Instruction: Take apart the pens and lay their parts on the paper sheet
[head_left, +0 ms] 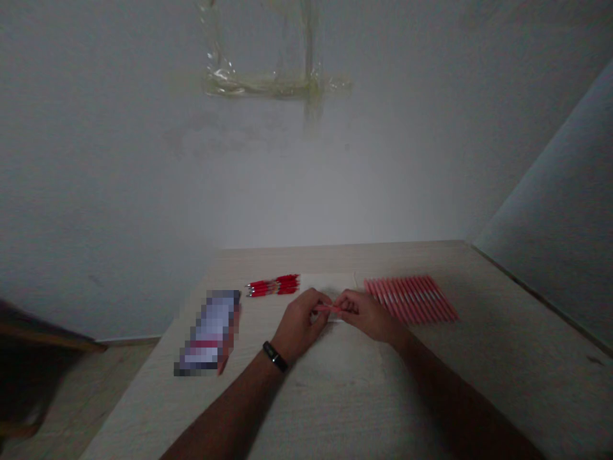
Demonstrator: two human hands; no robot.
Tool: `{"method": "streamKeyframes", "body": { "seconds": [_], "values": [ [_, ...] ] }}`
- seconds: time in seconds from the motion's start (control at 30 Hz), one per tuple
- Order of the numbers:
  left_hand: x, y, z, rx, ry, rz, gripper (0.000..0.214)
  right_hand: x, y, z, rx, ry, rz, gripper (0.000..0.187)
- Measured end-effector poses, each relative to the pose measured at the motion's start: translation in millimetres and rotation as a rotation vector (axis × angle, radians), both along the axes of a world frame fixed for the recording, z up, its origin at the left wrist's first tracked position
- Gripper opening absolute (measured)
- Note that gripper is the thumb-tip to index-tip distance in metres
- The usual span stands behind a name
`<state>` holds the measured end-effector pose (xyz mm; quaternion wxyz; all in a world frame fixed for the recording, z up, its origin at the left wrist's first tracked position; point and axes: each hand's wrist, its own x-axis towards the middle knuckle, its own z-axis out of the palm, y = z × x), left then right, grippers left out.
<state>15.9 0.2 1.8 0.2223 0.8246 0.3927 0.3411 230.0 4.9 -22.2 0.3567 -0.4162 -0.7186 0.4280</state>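
My left hand (302, 321) and my right hand (366, 314) meet above the pale wooden table (507, 364), both pinching a slim pink pen (328, 308) between their fingers. Part of the pen is hidden by my fingers. A white sheet (330, 282) lies just beyond my hands. To the left of it is a small bundle of red pens (274, 285). A neat row of several pink pens (412, 299) lies to the right of my right hand. A pixel-blurred package (209, 332) lies left of my left hand.
A black band (275, 356) circles my left wrist. The table's far side meets a grey wall with yellowed tape and plastic (268, 83) stuck on it. A dark piece of furniture (29, 364) stands on the floor at lower left.
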Motion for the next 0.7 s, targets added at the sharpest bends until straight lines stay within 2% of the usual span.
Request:
{"method": "streamKeyframes", "body": {
  "seconds": [0.23,0.4,0.7],
  "values": [
    [-0.4,-0.6,1.9,0.033,-0.019,-0.016,0.011,0.8,1.6,-3.6,-0.008,0.016,0.005,0.018],
    [-0.1,0.2,-0.9,-0.004,-0.037,0.033,0.008,2.2,5.3,-7.0,-0.003,0.045,-0.025,0.014],
    [0.2,0.4,0.2,-0.015,-0.02,0.097,0.007,3.0,3.5,2.3,0.024,0.035,-0.122,0.005]
  ]
}}
